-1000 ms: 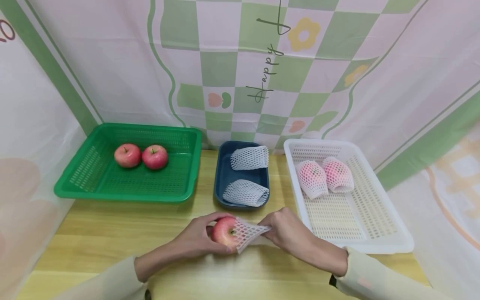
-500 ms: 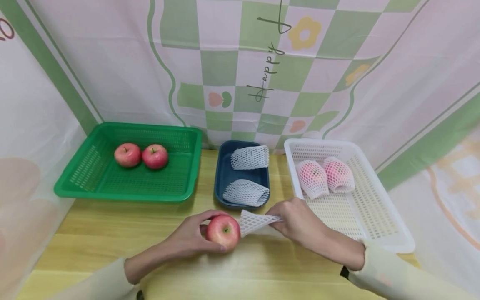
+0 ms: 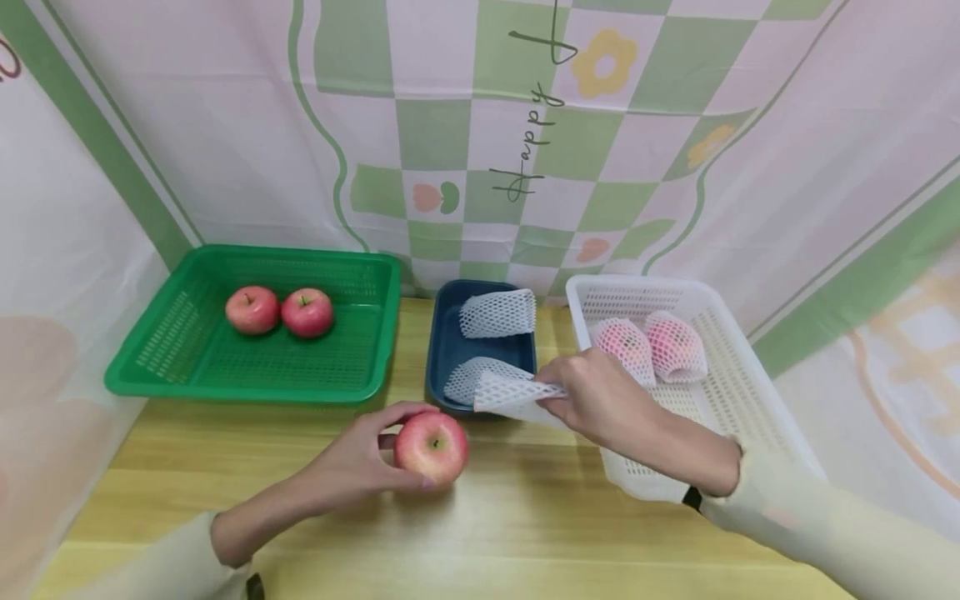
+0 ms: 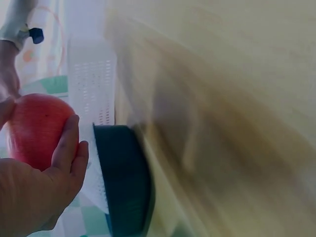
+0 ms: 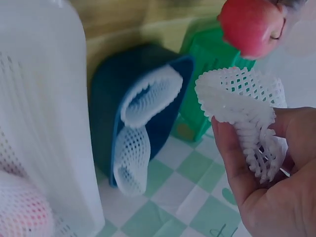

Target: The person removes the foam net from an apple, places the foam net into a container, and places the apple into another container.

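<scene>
- A bare red apple (image 3: 431, 448) is gripped between the thumb and fingers of the person's left hand (image 3: 367, 454), above the wooden table (image 3: 525, 529), its stem end showing in the head view.
- A white foam net (image 3: 504, 393) is pinched between the thumb and fingers of the right hand (image 3: 603, 396); its wide end is turned toward the held apple, and the two are kept apart.
- In the head view, the near right corner of a dark blue tray (image 3: 444, 337) is partly covered by the held net.
- Two more nets are held in the tray: a far net (image 3: 498, 313) and a near net (image 3: 463, 379), the latter partly hidden.
- To the left, two bare apples (image 3: 307, 313) are placed side by side in a green basket (image 3: 341, 367).
- To the right, two net-wrapped apples (image 3: 675, 348) are contained in a white basket (image 3: 633, 482), partly blocked by the right hand and arm.
- Behind, a green-and-white checked cloth (image 3: 435, 133) is hung.
</scene>
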The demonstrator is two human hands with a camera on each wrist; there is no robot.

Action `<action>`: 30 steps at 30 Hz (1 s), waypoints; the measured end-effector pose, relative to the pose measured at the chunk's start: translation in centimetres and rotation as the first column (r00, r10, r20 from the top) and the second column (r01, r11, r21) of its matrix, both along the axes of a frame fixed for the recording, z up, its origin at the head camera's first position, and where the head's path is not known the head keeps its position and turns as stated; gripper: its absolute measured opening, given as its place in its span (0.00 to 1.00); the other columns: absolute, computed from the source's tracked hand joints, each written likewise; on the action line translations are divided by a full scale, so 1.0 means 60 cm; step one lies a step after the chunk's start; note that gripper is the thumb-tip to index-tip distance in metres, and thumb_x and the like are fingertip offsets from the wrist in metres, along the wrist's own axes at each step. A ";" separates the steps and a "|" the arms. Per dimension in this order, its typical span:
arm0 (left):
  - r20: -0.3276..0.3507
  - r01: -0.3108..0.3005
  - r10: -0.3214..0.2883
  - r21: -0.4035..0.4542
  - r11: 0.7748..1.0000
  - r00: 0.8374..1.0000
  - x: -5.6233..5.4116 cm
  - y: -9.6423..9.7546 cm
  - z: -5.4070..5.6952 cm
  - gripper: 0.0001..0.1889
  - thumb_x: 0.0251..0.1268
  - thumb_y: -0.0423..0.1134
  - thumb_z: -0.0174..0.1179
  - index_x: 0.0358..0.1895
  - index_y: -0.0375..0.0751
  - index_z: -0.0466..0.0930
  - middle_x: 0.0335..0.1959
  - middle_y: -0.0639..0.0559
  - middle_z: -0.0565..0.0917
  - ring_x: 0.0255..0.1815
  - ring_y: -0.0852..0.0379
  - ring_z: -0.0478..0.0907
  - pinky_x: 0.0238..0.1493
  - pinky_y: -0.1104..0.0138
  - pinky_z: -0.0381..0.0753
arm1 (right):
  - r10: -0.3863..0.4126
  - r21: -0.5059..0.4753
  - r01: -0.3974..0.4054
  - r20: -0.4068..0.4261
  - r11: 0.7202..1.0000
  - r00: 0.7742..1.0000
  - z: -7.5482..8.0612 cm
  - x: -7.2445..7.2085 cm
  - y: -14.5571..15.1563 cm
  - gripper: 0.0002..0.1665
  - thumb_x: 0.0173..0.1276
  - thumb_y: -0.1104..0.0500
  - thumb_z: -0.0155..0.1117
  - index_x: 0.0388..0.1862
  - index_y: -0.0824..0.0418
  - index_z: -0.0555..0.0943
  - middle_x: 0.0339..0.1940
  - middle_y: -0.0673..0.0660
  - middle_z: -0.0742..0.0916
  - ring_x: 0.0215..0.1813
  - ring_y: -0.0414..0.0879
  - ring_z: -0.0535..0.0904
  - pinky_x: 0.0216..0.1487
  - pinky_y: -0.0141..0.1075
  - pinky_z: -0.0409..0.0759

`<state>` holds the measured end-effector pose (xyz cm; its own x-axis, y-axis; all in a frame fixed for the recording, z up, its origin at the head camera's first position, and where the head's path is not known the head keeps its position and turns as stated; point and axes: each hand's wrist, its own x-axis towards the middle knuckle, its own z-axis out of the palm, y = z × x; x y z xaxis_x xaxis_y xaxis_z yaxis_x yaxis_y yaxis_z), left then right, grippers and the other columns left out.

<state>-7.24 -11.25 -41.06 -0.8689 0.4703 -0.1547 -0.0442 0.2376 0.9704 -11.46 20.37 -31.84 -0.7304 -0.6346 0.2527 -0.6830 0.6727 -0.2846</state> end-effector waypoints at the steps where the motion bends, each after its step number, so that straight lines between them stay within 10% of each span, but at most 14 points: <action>1: 0.000 -0.006 0.006 0.002 1.000 1.000 -0.001 -0.002 0.004 0.42 0.53 0.42 0.83 0.73 0.46 0.75 0.68 0.43 0.79 0.66 0.41 0.81 0.59 0.57 0.86 | -0.002 0.008 0.002 -0.003 1.000 1.000 0.003 -0.006 -0.002 0.09 0.57 0.69 0.82 0.35 0.57 0.93 0.34 0.52 0.94 0.33 0.41 0.89 0.33 0.37 0.88; 13: -0.056 -0.045 0.044 -0.029 0.999 0.997 -0.019 -0.028 0.049 0.43 0.53 0.44 0.83 0.73 0.47 0.74 0.66 0.47 0.81 0.65 0.47 0.81 0.63 0.55 0.82 | -0.044 0.160 0.041 0.017 0.986 0.999 0.018 -0.101 -0.030 0.11 0.59 0.67 0.78 0.22 0.57 0.85 0.19 0.49 0.83 0.20 0.40 0.69 0.22 0.34 0.71; 30: -0.005 -0.089 0.089 -0.002 0.996 0.996 -0.073 -0.054 0.107 0.42 0.62 0.40 0.78 0.78 0.45 0.68 0.70 0.42 0.77 0.63 0.45 0.81 0.56 0.65 0.87 | -0.054 0.271 0.034 0.067 0.962 0.996 -0.037 -0.188 -0.058 0.06 0.64 0.62 0.79 0.35 0.61 0.88 0.30 0.55 0.89 0.31 0.51 0.81 0.31 0.48 0.82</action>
